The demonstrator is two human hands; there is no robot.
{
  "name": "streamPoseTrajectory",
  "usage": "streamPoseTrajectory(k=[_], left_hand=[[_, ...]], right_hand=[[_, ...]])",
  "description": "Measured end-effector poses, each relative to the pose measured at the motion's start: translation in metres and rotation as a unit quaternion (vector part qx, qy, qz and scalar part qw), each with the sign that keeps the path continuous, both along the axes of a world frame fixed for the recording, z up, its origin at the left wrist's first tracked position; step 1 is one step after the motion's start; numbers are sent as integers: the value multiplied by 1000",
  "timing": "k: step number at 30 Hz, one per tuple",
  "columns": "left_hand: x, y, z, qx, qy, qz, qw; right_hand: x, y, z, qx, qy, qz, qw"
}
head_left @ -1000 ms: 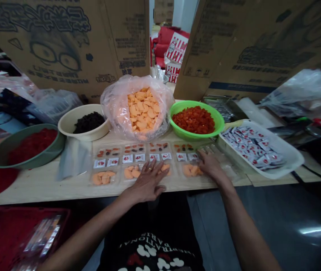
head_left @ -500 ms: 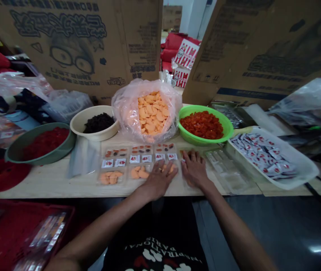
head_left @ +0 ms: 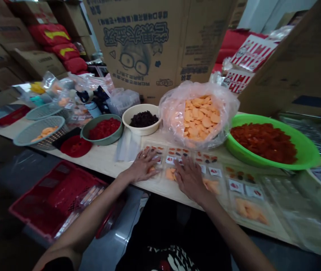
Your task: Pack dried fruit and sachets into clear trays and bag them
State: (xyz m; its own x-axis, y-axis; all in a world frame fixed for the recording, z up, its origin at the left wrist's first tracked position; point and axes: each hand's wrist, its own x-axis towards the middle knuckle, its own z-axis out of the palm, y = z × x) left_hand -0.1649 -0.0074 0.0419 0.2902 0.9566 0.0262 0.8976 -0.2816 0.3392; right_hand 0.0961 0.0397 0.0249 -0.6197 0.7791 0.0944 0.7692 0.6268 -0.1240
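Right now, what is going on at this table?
A person lays both hands flat on a row of clear trays on the wooden table, left hand on the end one, right hand beside it. The trays hold orange slices, small sachets and dried fruit. Behind stand a bag of orange slices, a green bowl of red pieces and a cream bowl of dark fruit.

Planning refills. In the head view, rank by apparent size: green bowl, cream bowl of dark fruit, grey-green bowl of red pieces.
1. The green bowl, by far the largest, though also nearest the camera.
2 and 3. The grey-green bowl and the cream bowl look about alike; I would not rank them.
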Motion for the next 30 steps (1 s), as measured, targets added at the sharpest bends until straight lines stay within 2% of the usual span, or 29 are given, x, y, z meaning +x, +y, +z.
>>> streamPoseTrajectory(k=[2, 4, 8, 11, 16, 19, 21, 24, 26, 28, 30], left_hand=[[-8, -3, -4, -31, 54, 14, 998], [1, -11, -6, -36, 72, 16, 997], [26, -38, -8, -36, 59, -19, 997], [31, -56, -15, -37, 74, -22, 996], [36, -69, -31, 33, 98, 2, 995], [33, -66, -38, 68, 96, -11, 993], [22, -55, -42, 83, 91, -16, 992], [4, -34, -41, 81, 90, -26, 992], [0, -25, -33, 71, 86, -43, 993], [12, -21, -21, 74, 77, -51, 993], [39, -20, -10, 81, 69, -58, 993]], right_hand=[[-25, 8, -8, 11, -2, 9, 1000], [-32, 15, -15, 25, -16, 5, 1000], [-5, 16, -23, 58, -28, 39, 997], [11, 12, -24, 71, -22, 51, 996], [-4, 7, -21, 42, -28, 39, 998], [-13, 3, -10, -5, -33, 26, 999], [-8, 3, 1, -30, -21, 12, 999], [22, 10, 21, -29, 11, -37, 999], [50, 17, 31, -14, 26, -103, 994], [75, 25, 35, 2, 20, -173, 985], [88, 32, 29, 9, -13, -197, 980]])
